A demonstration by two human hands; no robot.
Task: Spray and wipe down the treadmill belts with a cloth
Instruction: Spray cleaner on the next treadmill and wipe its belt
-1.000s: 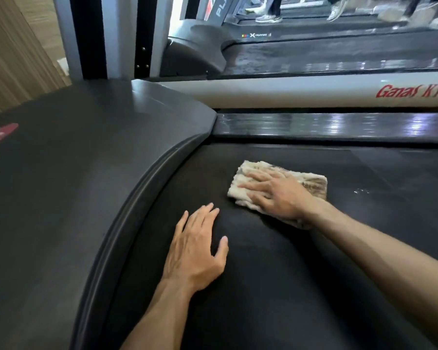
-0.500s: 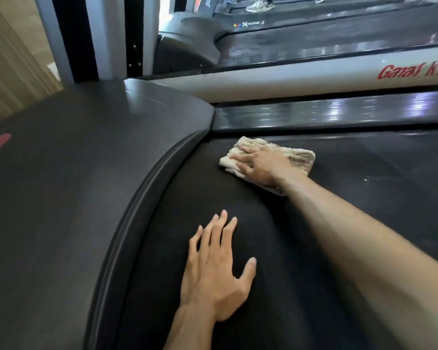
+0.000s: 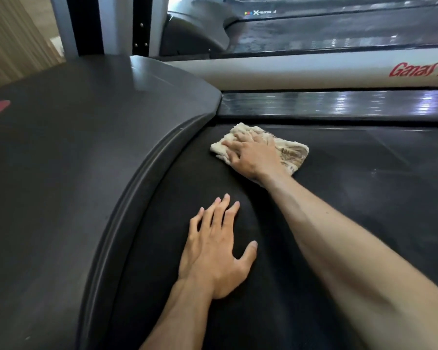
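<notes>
A folded beige cloth [image 3: 292, 152] lies on the black treadmill belt [image 3: 352, 193], near the belt's far left corner by the motor cover. My right hand [image 3: 250, 154] presses flat on the cloth with straight fingers and covers its middle. My left hand [image 3: 216, 248] rests palm down on the belt, nearer to me, fingers spread and holding nothing. No spray bottle is in view.
The curved dark grey motor cover [image 3: 86, 160] fills the left side. A glossy side rail [image 3: 339, 104] runs along the belt's far edge, with a white frame bar lettered in red [image 3: 314, 69] behind it. A second treadmill [image 3: 339, 31] stands beyond.
My right hand has pushed the cloth away from me towards the belt's far left corner. My left hand has stayed flat on the belt.
</notes>
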